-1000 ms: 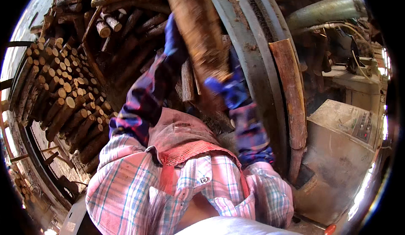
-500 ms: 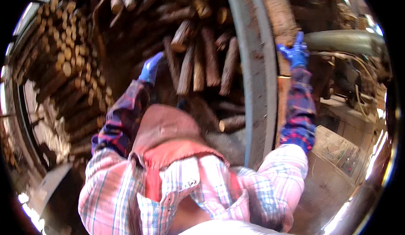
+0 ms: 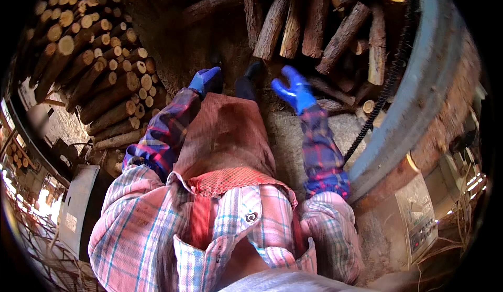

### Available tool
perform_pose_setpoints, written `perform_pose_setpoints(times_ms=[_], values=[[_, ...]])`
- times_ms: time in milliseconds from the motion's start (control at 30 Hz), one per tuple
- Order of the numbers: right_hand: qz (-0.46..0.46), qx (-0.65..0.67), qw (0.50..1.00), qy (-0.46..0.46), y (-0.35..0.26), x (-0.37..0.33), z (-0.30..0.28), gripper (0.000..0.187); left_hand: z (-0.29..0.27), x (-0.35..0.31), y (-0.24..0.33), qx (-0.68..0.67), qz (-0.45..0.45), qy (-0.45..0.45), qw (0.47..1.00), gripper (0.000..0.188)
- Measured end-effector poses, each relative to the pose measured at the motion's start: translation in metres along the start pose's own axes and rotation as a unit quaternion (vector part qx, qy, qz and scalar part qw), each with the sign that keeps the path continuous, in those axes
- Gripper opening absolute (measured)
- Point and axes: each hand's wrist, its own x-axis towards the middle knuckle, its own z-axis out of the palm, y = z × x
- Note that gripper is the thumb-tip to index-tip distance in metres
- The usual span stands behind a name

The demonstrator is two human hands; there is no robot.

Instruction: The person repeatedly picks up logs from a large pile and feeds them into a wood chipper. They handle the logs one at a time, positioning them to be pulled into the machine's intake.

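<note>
My right hand [image 3: 296, 90], in a blue glove, hangs in the air with thumb and fingers apart. It holds nothing and is nearest to several short bark-covered logs [image 3: 343, 38] lying beyond it. My left hand [image 3: 206, 80], gloved the same way, hovers left of the brown apron [image 3: 225, 129]. Its fingers point forward, loosely extended, and no object shows in it. Along the right side runs a blue-grey metal beam [image 3: 419, 93], with a long brown log [image 3: 440, 134] against its outer side.
Stacked logs [image 3: 128, 85] rise at the left, cut ends showing. A dark coiled cable [image 3: 374, 114] runs beside the beam. At lower right stands a control box [image 3: 419, 229] with buttons; a grey metal cabinet [image 3: 76, 208] is at lower left. Concrete floor [image 3: 288, 134] lies underfoot.
My right hand has left the long log beyond the beam and come in front of my body. The view has turned left, so the beam sits farther right.
</note>
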Motion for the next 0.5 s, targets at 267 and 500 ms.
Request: perform_pose_setpoints(times_ms=[267,500], values=[[0.212,0.342,0.914,-0.046,0.208,0.172,0.159,0.078,-0.059,0.184,-0.097,0.154,-0.024,-0.009,0.988,0.027],[0.196,0.389,0.886,0.159,0.22,0.356,0.199,0.061,0.038,0.33,-0.119,0.155,0.059,-0.029,0.986,0.059]])
